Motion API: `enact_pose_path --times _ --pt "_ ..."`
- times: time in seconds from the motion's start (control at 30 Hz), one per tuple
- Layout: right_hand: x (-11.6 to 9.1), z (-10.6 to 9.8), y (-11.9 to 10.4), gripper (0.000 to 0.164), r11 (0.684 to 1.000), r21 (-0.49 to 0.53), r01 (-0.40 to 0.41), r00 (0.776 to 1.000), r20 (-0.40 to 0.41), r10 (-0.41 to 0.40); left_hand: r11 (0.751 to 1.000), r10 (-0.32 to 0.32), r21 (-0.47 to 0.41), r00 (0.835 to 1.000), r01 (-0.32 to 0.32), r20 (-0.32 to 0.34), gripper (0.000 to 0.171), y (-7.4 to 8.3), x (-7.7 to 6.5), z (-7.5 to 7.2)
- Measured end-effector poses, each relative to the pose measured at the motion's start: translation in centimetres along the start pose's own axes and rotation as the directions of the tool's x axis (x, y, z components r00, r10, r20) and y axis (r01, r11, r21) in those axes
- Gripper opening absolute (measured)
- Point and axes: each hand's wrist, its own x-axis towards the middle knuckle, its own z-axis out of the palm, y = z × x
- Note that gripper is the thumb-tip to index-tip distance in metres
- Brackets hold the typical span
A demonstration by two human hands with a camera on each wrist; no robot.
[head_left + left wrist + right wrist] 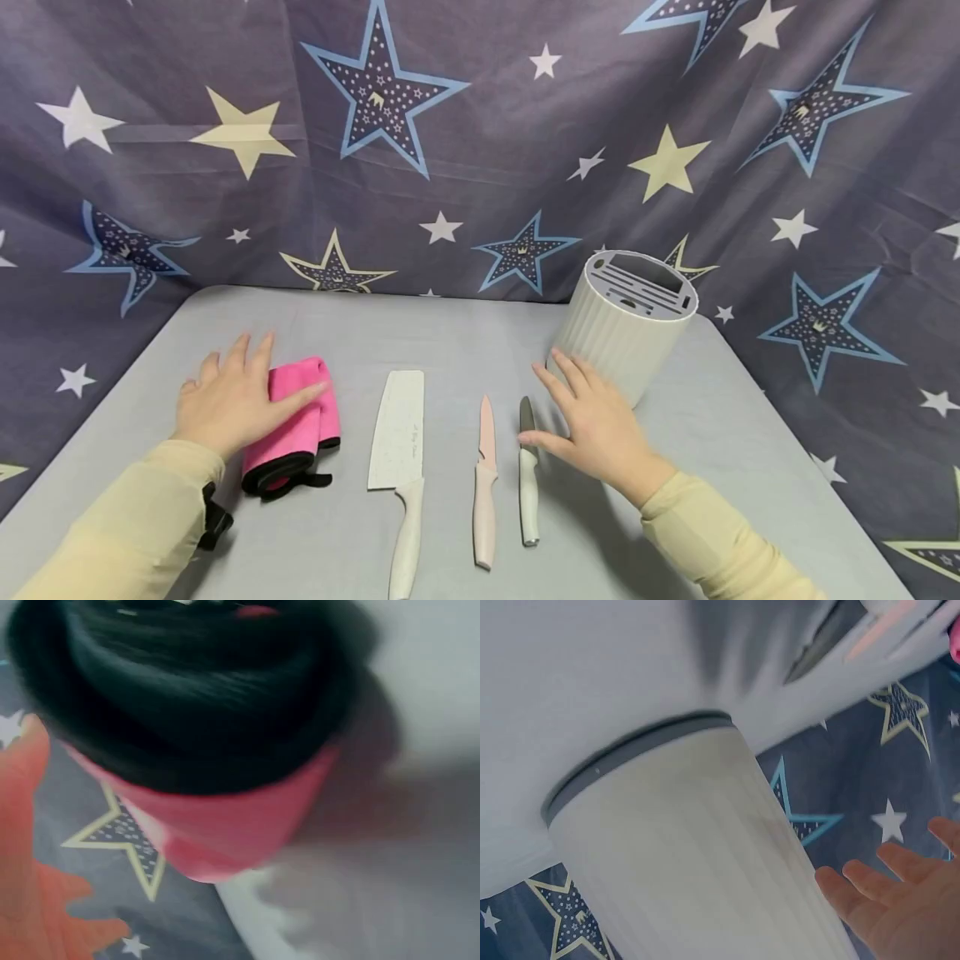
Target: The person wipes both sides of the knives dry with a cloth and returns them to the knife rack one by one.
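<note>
1 black-edged pink cloth (298, 432)

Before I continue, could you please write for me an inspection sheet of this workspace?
Surface: pale grey tabletop.
Job's things: rolled pink cloth; cleaver, pink knife and dark-bladed knife lying side by side; slotted knife holder standing at the right.
Clutter: nothing seen.
Hands: left hand beside the pink cloth, right hand near the knife holder; both have spread fingers and grip nothing.
Cables: nothing seen.
Surroundings: dark star-patterned backdrop.

Dark star-printed fabric (491, 142) behind and beside a pale grey tabletop (450, 342)
</note>
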Motion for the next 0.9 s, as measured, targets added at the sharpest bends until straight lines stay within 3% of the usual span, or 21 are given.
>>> enact_pose_path --times 0.27,0.4,0.53,0.7,0.9 --pt "-0.7 1.8 -0.3 0.094 0.995 -0.084 0.053 0.997 0.056 -0.048 0.998 -0.059 0.012 0.997 0.058 0.045 0.121 -1.8 -0.2 1.2" --pt "-1.1 2.6 -0.3 0.091 0.991 -0.101 0.089 0.996 0.033 -0.086 0.997 -0.071 0.01 0.993 0.071 0.093 0.12 -2.0 -0.3 1.5" --pt "-1.5 3.4 -0.2 0.078 0.987 -0.1 0.128 0.99 -0.037 -0.132 0.998 -0.069 0.001 0.986 0.07 0.155 0.113 -2.1 -0.4 1.5" --pt "-1.8 4.1 -0.4 0.063 0.978 -0.12 0.17 0.979 -0.09 -0.181 0.994 -0.102 -0.01 0.961 0.108 0.255 0.111 -2.2 -0.4 1.6" --pt "-2.2 4.6 -0.9 0.06 0.983 -0.116 0.142 0.989 -0.028 -0.146 0.989 -0.144 0.012 0.922 0.15 0.359 0.122 -2.4 -0.2 1.8"
